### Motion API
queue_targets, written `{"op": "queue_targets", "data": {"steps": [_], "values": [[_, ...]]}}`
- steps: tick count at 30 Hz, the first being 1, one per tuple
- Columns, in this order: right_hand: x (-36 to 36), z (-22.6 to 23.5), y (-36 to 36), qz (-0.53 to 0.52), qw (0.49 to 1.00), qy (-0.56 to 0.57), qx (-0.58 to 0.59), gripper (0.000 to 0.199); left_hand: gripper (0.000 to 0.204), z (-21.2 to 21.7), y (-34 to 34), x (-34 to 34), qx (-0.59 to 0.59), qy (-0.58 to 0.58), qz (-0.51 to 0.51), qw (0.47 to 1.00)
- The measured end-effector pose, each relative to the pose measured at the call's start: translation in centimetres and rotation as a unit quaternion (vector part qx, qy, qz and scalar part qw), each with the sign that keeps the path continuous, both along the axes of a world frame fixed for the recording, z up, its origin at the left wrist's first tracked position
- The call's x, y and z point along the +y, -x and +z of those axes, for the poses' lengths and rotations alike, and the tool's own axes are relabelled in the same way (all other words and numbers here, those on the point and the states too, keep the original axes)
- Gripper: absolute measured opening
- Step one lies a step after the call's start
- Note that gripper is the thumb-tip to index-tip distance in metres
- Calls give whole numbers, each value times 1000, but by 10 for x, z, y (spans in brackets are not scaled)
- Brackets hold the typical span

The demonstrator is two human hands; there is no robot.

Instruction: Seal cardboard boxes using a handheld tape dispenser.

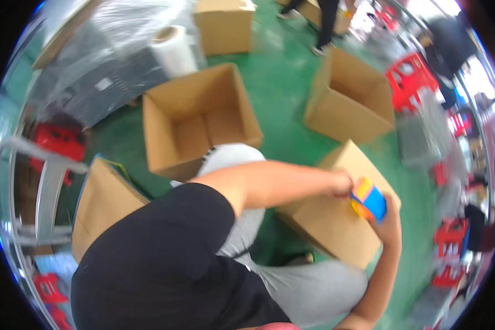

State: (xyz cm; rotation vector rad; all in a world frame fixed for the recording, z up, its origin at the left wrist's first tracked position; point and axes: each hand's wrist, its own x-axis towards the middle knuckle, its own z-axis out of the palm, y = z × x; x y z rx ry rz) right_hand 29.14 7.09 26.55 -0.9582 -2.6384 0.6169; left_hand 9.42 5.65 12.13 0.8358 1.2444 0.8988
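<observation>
A blue, yellow and orange tape dispenser [373, 202] is over a brown cardboard box [330, 223], with my right hand [389, 224] wrapped around its blue side. My left hand [340, 183] is beside the dispenser's yellow end, fingers curled in. Blur hides whatever lies between those fingers. The box rests tilted by my knees, its upward faces closed. My left arm reaches across to the right above it.
Two open cartons stand on the green floor, one ahead [203, 126] and one at the far right [352, 99]. A closed carton [224, 27] is farther back, near a roll of clear film [173, 50] and wrapped grey goods. Red stools [411, 82] line the right.
</observation>
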Motion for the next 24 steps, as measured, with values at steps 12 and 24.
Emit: {"op": "queue_targets", "data": {"steps": [12, 24], "values": [[21, 28, -6, -5, 986, -29, -166, 55, 14, 43, 146, -27, 171, 136, 12, 976], [11, 6, 20, 34, 984, -68, -162, 37, 22, 3, 149, -42, 182, 209, 100, 956]]}}
